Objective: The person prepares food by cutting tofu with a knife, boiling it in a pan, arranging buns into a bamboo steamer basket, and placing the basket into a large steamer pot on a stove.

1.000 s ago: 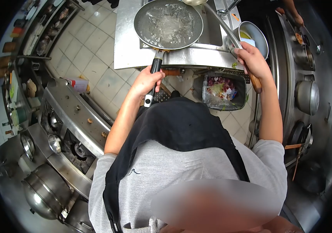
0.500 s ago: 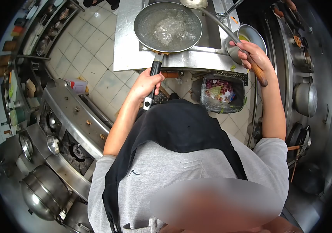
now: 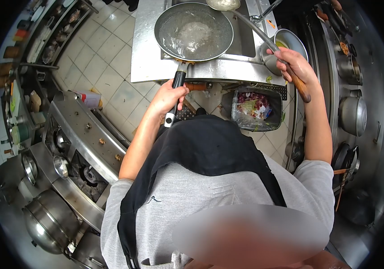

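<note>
My left hand (image 3: pixel 169 97) is closed around the black handle of a frying pan (image 3: pixel 167 41), which is held over the metal sink counter. Clear, rippling liquid (image 3: pixel 194 33) lies in the pan. In my right hand (image 3: pixel 297 67) is the wooden-ended handle of a long ladle (image 3: pixel 264 37). The ladle's bowl (image 3: pixel 222 4) is past the pan's far right rim and looks wet and shiny, partly cut off by the top edge. Below my right forearm's reach, a metal bowl (image 3: pixel 296 41) with something yellow-green inside stands near the ladle shaft.
A lined bin (image 3: pixel 234 119) with food scraps stands under the counter edge (image 3: pixel 246 71). To the left is a steel stove (image 3: pixel 86 177) with burners. Pots (image 3: pixel 352 115) line the right-hand shelf. A tap (image 3: pixel 268 11) rises behind the sink.
The liquid in the pan has settled, with a smaller churned patch in the middle. Pan and ladle have shifted only very slightly; both hands keep their hold.
</note>
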Demonstrator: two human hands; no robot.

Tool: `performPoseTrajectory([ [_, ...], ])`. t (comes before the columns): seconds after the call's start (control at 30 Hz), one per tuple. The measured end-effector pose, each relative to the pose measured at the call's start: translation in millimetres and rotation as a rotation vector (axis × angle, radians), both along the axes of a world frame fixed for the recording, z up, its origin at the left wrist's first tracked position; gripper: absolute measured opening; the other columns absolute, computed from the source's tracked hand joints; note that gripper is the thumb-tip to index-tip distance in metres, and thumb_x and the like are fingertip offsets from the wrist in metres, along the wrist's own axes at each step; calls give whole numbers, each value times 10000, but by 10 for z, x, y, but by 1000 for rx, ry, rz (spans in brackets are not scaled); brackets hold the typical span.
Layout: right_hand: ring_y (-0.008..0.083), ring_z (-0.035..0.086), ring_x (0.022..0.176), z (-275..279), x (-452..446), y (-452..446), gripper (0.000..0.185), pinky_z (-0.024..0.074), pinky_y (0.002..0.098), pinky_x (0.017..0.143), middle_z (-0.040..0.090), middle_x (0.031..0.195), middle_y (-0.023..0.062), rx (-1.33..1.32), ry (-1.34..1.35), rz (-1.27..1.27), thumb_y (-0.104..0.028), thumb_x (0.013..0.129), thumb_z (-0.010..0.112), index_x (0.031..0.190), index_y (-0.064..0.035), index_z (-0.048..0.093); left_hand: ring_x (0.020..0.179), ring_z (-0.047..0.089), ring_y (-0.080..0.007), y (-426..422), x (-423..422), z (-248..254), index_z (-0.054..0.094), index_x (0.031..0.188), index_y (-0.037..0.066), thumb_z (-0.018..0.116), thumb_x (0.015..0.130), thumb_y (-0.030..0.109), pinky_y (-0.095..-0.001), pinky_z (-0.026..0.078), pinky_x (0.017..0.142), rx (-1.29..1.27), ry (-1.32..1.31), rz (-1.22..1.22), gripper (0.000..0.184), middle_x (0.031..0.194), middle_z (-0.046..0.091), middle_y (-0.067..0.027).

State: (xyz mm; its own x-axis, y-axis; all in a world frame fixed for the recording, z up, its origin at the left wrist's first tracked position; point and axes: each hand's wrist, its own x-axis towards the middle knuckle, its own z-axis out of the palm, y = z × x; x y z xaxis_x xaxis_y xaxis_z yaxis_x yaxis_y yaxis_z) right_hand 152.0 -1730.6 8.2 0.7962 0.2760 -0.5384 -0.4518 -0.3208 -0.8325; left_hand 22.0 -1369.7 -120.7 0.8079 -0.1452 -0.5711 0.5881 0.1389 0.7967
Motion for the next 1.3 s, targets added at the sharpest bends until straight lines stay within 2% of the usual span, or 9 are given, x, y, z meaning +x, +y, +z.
performPoseTrajectory([
  [0.27,29,414,471,-9,-342,-17,291,325,208,393,487,659,-53,-163,-80,57,-225,983,577,1204,-46,636,471,493,-109,21,-154,21,522,941,38,618,884,89,-275,437,448,-6,-39,4,123,647,522,-10],
  [0.33,150,557,507,10,-522,21,314,437,309,457,597,682,36,-454,-251,141,-221,959,607,1226,-58,634,456,488,-118,-6,-230,69,505,920,42,621,873,89,-288,433,441,3,-8,38,133,637,520,-17],
  [0.37,346,686,668,-291,-595,-114,347,522,451,611,693,796,185,-651,-872,256,-197,927,628,1247,-64,627,444,483,-121,-11,-267,54,492,907,48,621,871,83,-292,426,437,-13,-24,35,138,633,519,-22],
  [0.47,430,677,832,-313,-774,-67,410,528,490,730,696,901,232,-944,-862,288,-137,894,634,1300,-98,590,442,483,-123,-23,-389,65,490,910,47,623,871,82,-293,421,438,3,-9,28,142,628,519,-24],
  [0.67,383,702,789,37,-314,-677,442,565,484,702,705,896,172,-1323,-1154,350,-115,867,651,1303,-171,599,432,480,-121,-63,-745,89,498,921,48,631,876,80,-284,407,431,6,36,84,144,618,519,-20],
  [0.87,361,678,1015,692,974,-742,428,539,465,871,704,1073,177,-1568,-1236,706,-68,921,545,1329,-167,628,446,447,-112,-190,-981,160,498,957,51,611,889,74,-272,382,439,39,71,152,135,622,491,-8],
  [0.93,320,731,859,974,918,-210,238,557,448,789,747,923,140,-1674,-1141,587,-246,876,648,1050,-151,779,448,448,-112,-221,-1002,123,499,949,53,616,888,76,-273,382,440,31,62,157,133,626,489,-8],
  [1.0,340,720,864,1100,846,118,225,559,447,784,739,861,134,-1706,-1242,652,-156,786,646,944,-194,802,416,468,-120,-253,-1009,101,511,931,49,640,883,56,-279,405,424,9,52,199,137,602,524,-16],
  [1.3,310,728,863,1565,1181,555,214,569,439,727,750,877,84,-1913,-1044,827,-143,727,692,914,-190,785,427,478,-116,-276,-1026,119,510,941,42,641,887,80,-274,419,424,-3,43,215,147,613,529,-16],
])
